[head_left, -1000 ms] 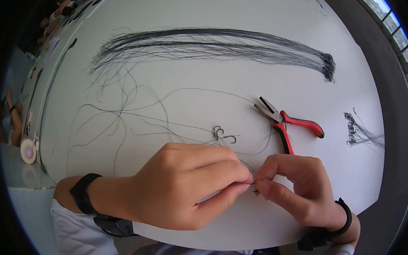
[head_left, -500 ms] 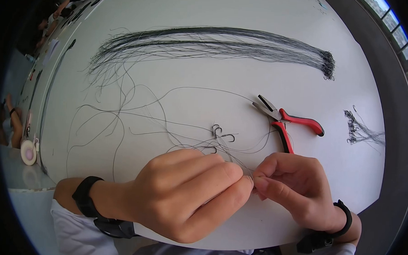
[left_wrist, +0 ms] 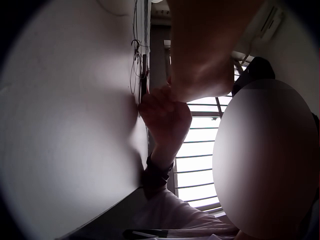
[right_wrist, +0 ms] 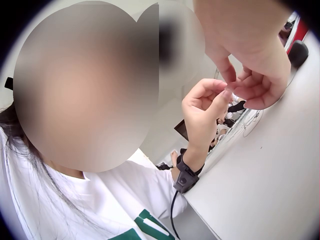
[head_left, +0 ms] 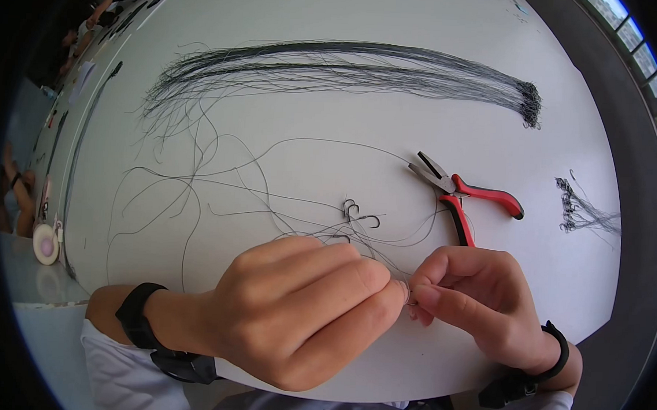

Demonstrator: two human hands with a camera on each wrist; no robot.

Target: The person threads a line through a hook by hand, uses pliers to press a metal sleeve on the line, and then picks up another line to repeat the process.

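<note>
My left hand (head_left: 302, 314) and right hand (head_left: 485, 300) meet fingertip to fingertip low over the near part of the table. Each pinches thin fishing line (head_left: 411, 295), its small coils showing in the gap between them. Whether a hook sits inside the left fingers I cannot tell. Just beyond the left knuckles lie a few dark fish hooks (head_left: 352, 207), their loose lines (head_left: 263, 195) curling away to the left. In the right wrist view, the left hand (right_wrist: 202, 112) holds thumb and forefinger together against the right hand's (right_wrist: 255, 55) fingertips.
Red-handled pliers (head_left: 462, 200) lie past the right hand, jaws apart. A long bundle of hooked lines (head_left: 335, 51) stretches across the far side, hooks at its right end. A smaller bunch of hooks (head_left: 565, 204) lies at the right edge. A round pinkish-white object (head_left: 46, 242) stands far left.
The left hand has rolled over and dropped slightly, its knuckles now covering its thumb. The right hand stays by it, its fingertips shifting a little. Pliers and bundles have not moved.
</note>
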